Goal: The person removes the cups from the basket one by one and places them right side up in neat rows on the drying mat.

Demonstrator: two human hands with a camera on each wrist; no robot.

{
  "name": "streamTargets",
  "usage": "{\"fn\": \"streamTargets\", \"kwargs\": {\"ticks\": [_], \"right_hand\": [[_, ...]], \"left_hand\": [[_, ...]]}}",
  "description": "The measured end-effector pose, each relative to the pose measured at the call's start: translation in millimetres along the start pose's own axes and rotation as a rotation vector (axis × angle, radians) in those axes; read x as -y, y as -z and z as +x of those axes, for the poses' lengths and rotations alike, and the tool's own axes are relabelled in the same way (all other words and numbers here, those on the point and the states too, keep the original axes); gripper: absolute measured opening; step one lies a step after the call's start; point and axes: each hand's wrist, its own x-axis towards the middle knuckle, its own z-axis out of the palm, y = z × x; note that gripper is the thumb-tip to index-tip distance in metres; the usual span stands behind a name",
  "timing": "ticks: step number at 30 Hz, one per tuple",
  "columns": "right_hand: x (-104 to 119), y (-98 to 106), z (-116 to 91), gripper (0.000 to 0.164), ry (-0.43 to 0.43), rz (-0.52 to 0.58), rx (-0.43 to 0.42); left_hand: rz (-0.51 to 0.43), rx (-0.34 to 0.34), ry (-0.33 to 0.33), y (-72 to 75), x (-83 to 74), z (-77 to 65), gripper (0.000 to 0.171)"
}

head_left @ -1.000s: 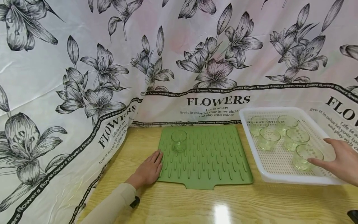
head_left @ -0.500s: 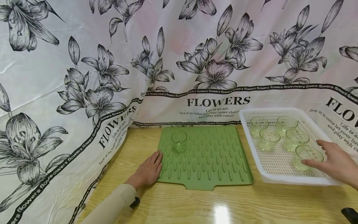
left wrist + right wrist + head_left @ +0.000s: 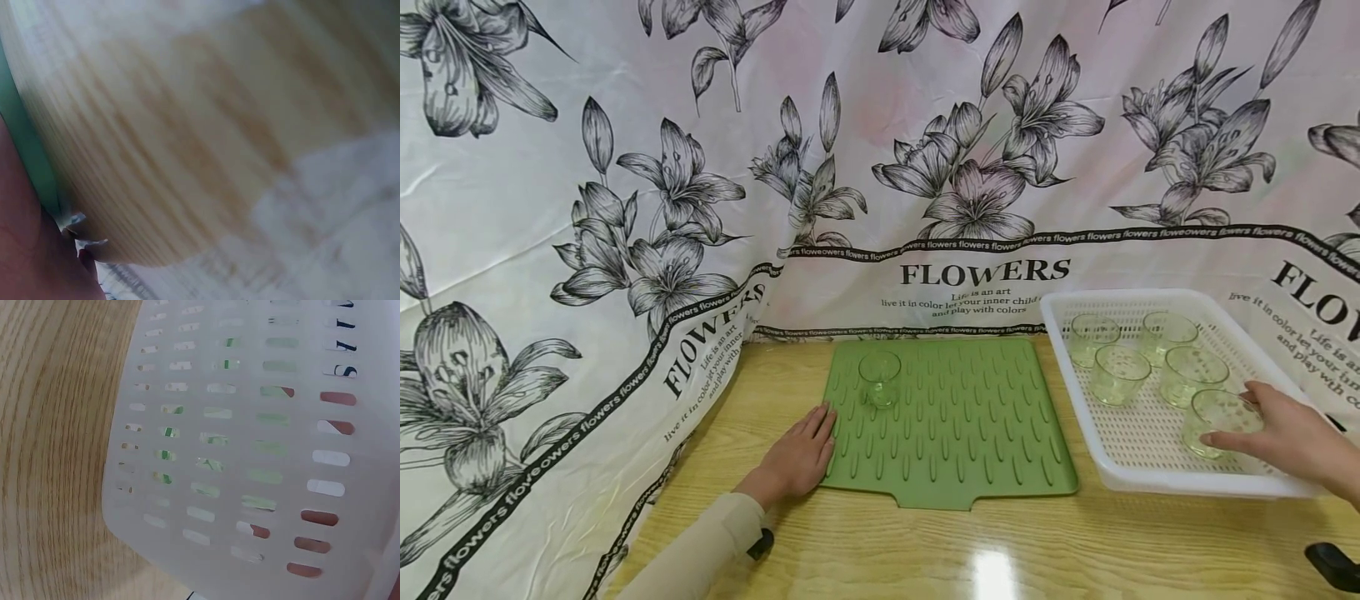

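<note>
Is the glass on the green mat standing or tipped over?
Standing: the glass has its round rim on top, base down on the green mat.

Passable from above over the green drying mat (image 3: 970,417); confined within the white plastic basket (image 3: 1157,481).
Obstructed at mat left by the glass tumbler (image 3: 880,385), with the left hand (image 3: 797,454) along the left edge; barred sideways by the basket wall; tightest around the nearest basket glass (image 3: 1217,419), flanked by the right hand (image 3: 1292,433) and closely backed by another basket glass (image 3: 1191,382).

Left hand (image 3: 25,231) cropped, tabletop (image 3: 162,144) blurred in left wrist view, right arm (image 3: 1337,462) cut off
</note>
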Motion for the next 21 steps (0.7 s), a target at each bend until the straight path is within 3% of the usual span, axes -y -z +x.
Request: {"fn": "streamTargets", "kwargs": {"ticks": [11,21], "right_hand": [[1.3,-3.0,4.8,0.12,-0.009,0.017,0.065],[-3.1,-3.6,6.6,0.118,-0.008,0.027,0.07]], "left_hand": [[-0.015,0.002,-0.002,0.1,-0.7,-0.4,0.059],[-0.002,-0.001,0.007,-1.1,-0.9,0.3,0.059]]}}
